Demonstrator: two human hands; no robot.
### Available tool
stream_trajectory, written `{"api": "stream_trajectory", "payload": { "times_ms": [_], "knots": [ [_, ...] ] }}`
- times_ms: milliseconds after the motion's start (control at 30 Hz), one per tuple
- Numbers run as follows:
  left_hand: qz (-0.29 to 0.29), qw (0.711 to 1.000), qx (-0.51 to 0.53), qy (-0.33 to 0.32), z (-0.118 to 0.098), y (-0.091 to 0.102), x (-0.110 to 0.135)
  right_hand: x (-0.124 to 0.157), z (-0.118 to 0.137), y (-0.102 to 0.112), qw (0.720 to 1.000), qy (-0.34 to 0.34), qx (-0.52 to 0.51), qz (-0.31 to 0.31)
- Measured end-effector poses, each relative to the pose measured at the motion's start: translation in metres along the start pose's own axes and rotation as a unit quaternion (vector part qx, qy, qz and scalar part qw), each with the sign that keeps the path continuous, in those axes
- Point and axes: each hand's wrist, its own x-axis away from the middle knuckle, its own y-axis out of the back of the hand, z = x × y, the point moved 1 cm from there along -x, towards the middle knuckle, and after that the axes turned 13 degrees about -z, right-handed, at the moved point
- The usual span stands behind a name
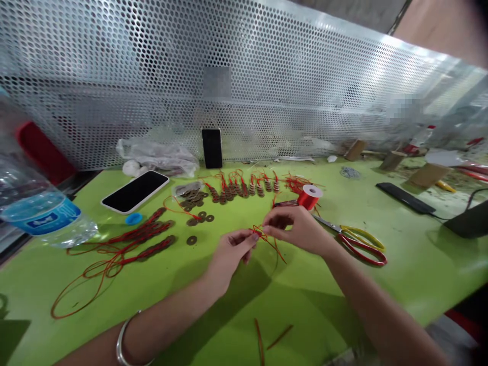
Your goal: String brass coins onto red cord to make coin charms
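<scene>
Red cord runs between my two hands in the middle of the view, with loops and loose ends hanging down. My left hand pinches the cord between thumb and fingers. Close to its right, my right hand is closed on another part of the same cord. Whether a coin sits inside my left fingers is hidden. Beyond my hands stand small stacks of coins tied with red cord. Loose coins lie to the left of my left hand. A spool of red cord stands just past my right hand.
Scissors with red and yellow handles lie right of my right hand. At left are a water bottle, a phone and corded coin strings. Another phone leans on the perforated metal screen. Cord scraps lie in front.
</scene>
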Motion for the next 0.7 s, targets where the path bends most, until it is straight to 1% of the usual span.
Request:
{"api": "stream_trajectory", "payload": {
  "times_ms": [67, 167, 267, 333, 367, 500, 533, 700],
  "knots": [
    [0.000, 1.000, -0.019, -0.014, 0.001, 0.000, -0.001, 0.002, 0.004, -0.006, 1.000, -0.016, -0.005, 0.012],
    [0.005, 0.998, -0.058, -0.037, 0.004, 0.000, -0.002, 0.003, 0.003, -0.012, 0.999, -0.039, -0.004, 0.025],
    [0.001, 0.994, -0.097, -0.048, 0.004, -0.001, -0.001, 0.006, 0.000, -0.014, 0.998, -0.058, -0.003, 0.027],
    [-0.003, 0.993, -0.108, -0.051, 0.003, -0.002, 0.001, 0.007, -0.002, -0.014, 0.998, -0.058, -0.002, 0.032],
    [-0.003, 0.993, -0.109, -0.052, 0.003, -0.002, 0.002, 0.007, -0.004, -0.013, 0.998, -0.045, 0.000, 0.038],
    [0.005, 0.993, -0.106, -0.047, 0.003, -0.003, 0.004, 0.001, -0.008, -0.008, 0.996, 0.062, 0.019, 0.068],
    [0.006, 0.994, -0.104, -0.044, 0.004, -0.003, 0.004, -0.001, -0.010, -0.007, 0.994, 0.078, 0.023, 0.075],
    [0.023, 0.992, -0.116, -0.037, 0.005, -0.002, 0.003, -0.003, -0.015, -0.006, 0.991, 0.086, 0.007, 0.102]
  ]
}}
